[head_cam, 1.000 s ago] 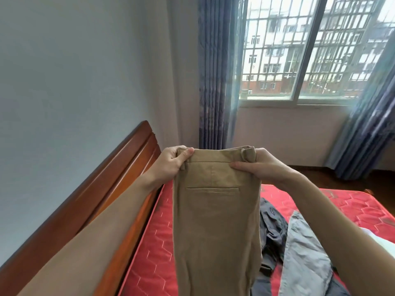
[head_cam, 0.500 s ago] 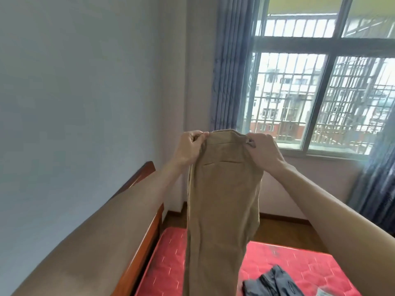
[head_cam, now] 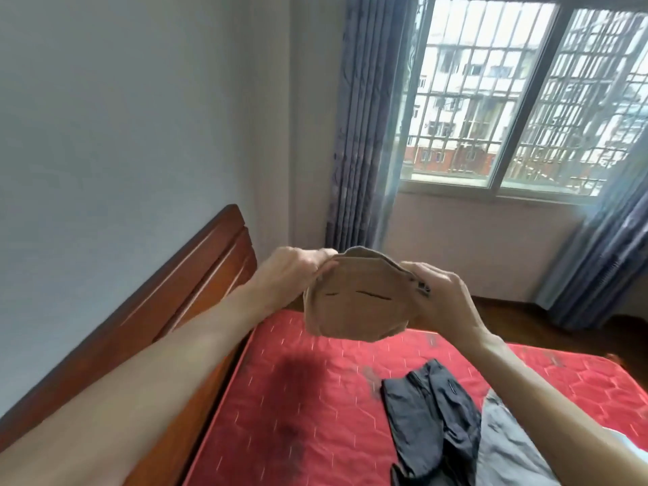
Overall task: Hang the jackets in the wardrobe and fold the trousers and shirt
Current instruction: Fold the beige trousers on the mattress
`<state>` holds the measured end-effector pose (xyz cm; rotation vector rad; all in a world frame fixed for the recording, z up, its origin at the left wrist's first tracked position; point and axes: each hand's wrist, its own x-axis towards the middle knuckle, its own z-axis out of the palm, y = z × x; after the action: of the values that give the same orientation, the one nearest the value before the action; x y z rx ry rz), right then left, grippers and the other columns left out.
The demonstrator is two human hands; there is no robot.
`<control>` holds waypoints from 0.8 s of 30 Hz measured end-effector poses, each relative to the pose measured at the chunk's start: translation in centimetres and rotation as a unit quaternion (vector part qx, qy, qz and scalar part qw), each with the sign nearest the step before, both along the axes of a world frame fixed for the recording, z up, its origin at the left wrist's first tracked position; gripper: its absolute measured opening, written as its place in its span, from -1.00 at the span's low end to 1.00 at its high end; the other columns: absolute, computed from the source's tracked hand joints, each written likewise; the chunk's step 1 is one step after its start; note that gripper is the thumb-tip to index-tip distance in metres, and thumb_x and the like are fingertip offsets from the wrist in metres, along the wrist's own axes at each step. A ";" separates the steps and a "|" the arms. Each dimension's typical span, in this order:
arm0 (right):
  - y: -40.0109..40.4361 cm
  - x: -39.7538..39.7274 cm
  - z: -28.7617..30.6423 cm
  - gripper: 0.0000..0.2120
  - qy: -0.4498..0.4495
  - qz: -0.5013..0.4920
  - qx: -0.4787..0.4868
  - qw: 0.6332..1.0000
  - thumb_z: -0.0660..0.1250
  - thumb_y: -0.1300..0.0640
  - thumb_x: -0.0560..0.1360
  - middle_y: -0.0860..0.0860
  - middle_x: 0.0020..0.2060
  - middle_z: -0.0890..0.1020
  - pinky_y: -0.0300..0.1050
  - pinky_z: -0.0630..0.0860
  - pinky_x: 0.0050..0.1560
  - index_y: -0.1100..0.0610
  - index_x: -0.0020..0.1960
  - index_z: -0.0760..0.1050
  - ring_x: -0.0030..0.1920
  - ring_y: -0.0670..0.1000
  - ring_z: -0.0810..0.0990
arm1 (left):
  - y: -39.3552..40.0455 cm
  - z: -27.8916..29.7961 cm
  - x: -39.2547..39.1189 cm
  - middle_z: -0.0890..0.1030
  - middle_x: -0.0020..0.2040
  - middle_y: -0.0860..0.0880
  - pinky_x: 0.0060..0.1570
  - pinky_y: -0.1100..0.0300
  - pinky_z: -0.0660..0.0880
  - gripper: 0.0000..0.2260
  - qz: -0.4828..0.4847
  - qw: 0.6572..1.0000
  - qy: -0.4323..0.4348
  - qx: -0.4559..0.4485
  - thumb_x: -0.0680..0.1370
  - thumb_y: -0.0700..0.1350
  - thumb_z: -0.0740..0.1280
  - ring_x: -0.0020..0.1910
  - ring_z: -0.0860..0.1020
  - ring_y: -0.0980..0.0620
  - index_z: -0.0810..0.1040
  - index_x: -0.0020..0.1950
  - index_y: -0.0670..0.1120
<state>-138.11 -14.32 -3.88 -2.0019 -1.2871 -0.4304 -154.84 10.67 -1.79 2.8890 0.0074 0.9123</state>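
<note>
Tan trousers (head_cam: 357, 303) are held up over the bed by their waistband, swung forward so the seat with its pocket slits faces me and the legs are hidden behind. My left hand (head_cam: 291, 271) grips the waistband's left end. The right end is pinched by my right hand (head_cam: 438, 296). On the red mattress (head_cam: 280, 398) below lie a dark grey garment (head_cam: 431, 422) and a light grey garment (head_cam: 505, 447), both spread flat at the lower right.
A brown wooden headboard (head_cam: 182, 299) runs along the grey wall on the left. A barred window (head_cam: 508, 100) with blue-grey curtains (head_cam: 361, 128) fills the far wall. Dark wood floor (head_cam: 561, 320) shows beyond the bed.
The trousers hung straight down from my hands; now they are flung forward and up, legs out of sight. My hands have come lower and the view has tipped down onto the bed.
</note>
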 end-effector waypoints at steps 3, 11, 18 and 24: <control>-2.9 -3.0 -10.4 -0.73 0.014 -0.012 -0.097 0.995 0.48 0.28 0.48 -0.04 -0.04 0.75 0.00 0.64 -0.16 0.06 0.15 0.67 -0.07 0.08 0.73 | -2.4 -10.1 -3.0 0.75 -0.03 -0.13 -0.23 -0.05 0.65 -0.76 -0.028 0.997 0.072 0.032 0.68 -0.11 0.34 -0.09 0.74 -0.16 0.64 0.30 -0.14; -10.6 -13.5 -38.0 -0.82 0.105 0.039 -0.412 0.904 0.29 0.13 0.60 -0.04 0.05 0.65 -0.02 0.42 -0.06 -0.02 0.18 0.48 0.11 0.05 0.64 | -12.1 -39.5 -14.3 0.65 -0.37 0.11 -0.47 0.22 0.51 -0.73 -0.029 0.947 0.318 -0.029 0.47 -0.01 0.60 -0.42 0.63 0.16 0.72 0.15 0.13; -17.7 -21.2 -52.3 -0.80 0.136 0.059 -0.526 0.837 0.15 0.22 0.60 0.01 0.10 0.65 0.01 0.29 -0.16 0.01 0.16 0.42 0.15 0.16 0.63 | -20.6 -53.8 -21.9 0.67 -0.32 0.02 -0.47 0.16 0.45 -0.72 -0.010 0.914 0.404 -0.045 0.62 -0.07 0.22 -0.38 0.66 0.04 0.67 0.21 0.06; -24.3 -26.9 -61.7 -0.88 0.199 0.074 -0.563 0.799 0.16 0.18 0.65 0.02 0.07 0.63 0.03 0.32 -0.17 -0.01 0.11 0.40 0.09 0.18 0.64 | -26.5 -63.5 -26.8 0.65 -0.27 0.14 -0.52 0.27 0.40 -0.89 -0.126 0.849 0.510 0.059 0.44 -0.01 0.43 -0.45 0.58 0.21 0.68 -0.06 0.14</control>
<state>-165.01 -38.66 -65.58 -2.6270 -1.5431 1.0575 -181.60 -15.84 -65.33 2.9791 -0.3318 -0.7323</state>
